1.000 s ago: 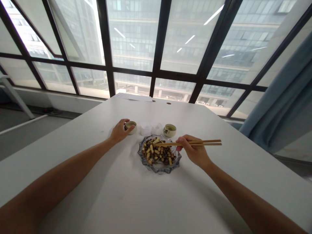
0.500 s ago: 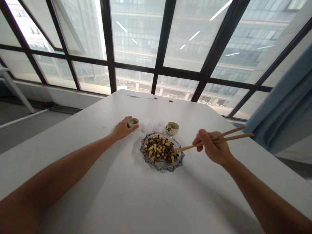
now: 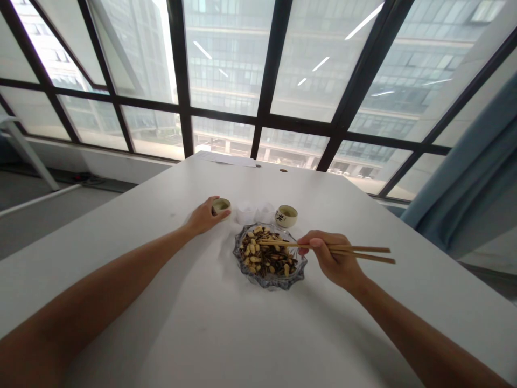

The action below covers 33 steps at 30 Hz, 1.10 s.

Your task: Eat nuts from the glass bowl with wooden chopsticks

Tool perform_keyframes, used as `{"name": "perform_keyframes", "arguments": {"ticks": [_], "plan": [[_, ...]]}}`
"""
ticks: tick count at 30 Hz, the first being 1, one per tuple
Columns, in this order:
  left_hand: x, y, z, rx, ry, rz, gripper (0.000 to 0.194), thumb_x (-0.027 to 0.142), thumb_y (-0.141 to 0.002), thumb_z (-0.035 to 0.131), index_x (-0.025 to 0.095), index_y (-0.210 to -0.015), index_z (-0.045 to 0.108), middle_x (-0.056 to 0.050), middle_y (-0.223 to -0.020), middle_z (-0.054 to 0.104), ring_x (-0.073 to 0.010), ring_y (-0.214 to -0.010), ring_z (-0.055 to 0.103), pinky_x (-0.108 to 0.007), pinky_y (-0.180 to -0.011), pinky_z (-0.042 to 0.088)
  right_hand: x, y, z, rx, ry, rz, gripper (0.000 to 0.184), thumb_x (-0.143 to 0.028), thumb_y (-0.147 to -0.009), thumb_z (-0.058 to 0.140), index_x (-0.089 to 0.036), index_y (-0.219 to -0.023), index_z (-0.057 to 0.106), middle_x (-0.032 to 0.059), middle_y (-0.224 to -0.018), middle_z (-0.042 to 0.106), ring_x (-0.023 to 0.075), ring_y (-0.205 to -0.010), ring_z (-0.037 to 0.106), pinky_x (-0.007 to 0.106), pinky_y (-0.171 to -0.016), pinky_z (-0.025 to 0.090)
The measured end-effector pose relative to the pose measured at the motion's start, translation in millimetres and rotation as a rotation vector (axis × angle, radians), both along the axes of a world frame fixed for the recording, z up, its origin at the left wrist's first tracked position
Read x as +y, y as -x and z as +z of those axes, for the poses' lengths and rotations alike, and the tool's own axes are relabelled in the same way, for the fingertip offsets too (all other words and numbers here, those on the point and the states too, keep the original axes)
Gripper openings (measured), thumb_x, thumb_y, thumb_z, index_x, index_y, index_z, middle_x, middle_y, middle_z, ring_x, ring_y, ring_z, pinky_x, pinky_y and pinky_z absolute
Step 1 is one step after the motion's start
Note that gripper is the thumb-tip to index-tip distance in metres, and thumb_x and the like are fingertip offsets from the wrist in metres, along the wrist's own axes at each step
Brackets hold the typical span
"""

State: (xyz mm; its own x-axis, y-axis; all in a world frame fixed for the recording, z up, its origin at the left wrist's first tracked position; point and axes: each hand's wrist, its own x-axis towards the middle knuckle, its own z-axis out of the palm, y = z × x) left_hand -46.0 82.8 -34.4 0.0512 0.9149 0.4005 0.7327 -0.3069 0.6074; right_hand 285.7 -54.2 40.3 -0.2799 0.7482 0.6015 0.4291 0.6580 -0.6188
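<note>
My right hand (image 3: 333, 258) is closed around a pair of wooden chopsticks (image 3: 363, 252). Their tips reach over the left half of a heap of peanuts and dark sunflower seeds (image 3: 269, 258); whether they pinch a peanut I cannot tell. The heap lies in a scalloped glass dish (image 3: 266, 282). My left hand (image 3: 204, 216) wraps its thumb and fingers round a small pale-green cup (image 3: 222, 205) standing on the table. Just behind the dish are two white, translucent small cups (image 3: 245, 213) and a second green cup (image 3: 286, 216) with dark lettering.
The white table (image 3: 210, 323) runs toward a black-framed window wall. White paper (image 3: 228, 159) and two small dark discs lie near its far edge. A blue curtain (image 3: 464, 161) hangs at the right, and a white metal frame (image 3: 34, 153) stands at the left.
The chopsticks swung from the heap's left side to its right edge, then back left over it, my right hand moving with them. My left hand has stayed on the green cup. The view shifted slightly.
</note>
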Motion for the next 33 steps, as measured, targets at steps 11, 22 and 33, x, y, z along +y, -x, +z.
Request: {"name": "perform_keyframes", "arguments": {"ticks": [11,22,33], "plan": [[-1,-2,1.8,-0.014,-0.002,-0.004,0.071,0.063,-0.080,0.063,0.019,-0.135,0.052,-0.011,-0.108,0.070,-0.0289,-0.097,0.069,-0.040,-0.086,0.054,-1,-4,8.9,-0.142,0.001,-0.085,0.055,-0.059,-0.098,0.046,-0.020,-0.069,0.072,0.0062,-0.058,0.070,0.0179,-0.049,0.064,0.028,-0.048,0.049],[-1,-1,1.5,-0.034,0.016,-0.029,0.073,0.063,-0.080,0.062,0.017,-0.136,0.050,-0.013,-0.110,0.069,-0.0293,-0.101,0.068,-0.040,-0.088,0.054,2,-8,8.8,-0.103,-0.016,-0.177,0.052,-0.057,-0.096,0.050,-0.020,-0.067,0.072,0.0056,-0.055,0.069,0.0183,-0.047,0.063,0.028,-0.046,0.047],[2,0,-1.6,-0.057,0.006,-0.043,0.076,0.062,-0.079,0.063,0.014,-0.136,0.050,-0.015,-0.113,0.068,-0.0306,-0.105,0.067,-0.041,-0.091,0.052,-1,-3,10.0,-0.293,-0.229,-0.050,0.046,-0.049,-0.100,0.050,-0.021,-0.065,0.065,0.0023,-0.057,0.065,0.0143,-0.050,0.059,0.026,-0.051,0.044]]}}
